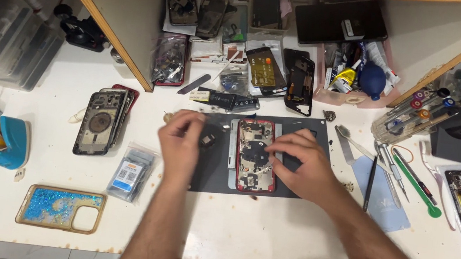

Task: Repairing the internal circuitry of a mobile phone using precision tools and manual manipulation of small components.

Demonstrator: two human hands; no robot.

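White workbench (264, 233), dark mat (213, 177), opened red-framed phone (255, 156), insides exposed

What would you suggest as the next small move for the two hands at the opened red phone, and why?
Probably lower the small dark part at the left hand towards the opened red phone. The right hand rests on the phone's right edge, steadying it on the dark mat, and the part sits just left of the frame.

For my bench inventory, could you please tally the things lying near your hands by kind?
Opened red-framed phone body under the right hand: 1
Small dark round part by the left hand: 1
Dark grey work mat: 1
Total: 3
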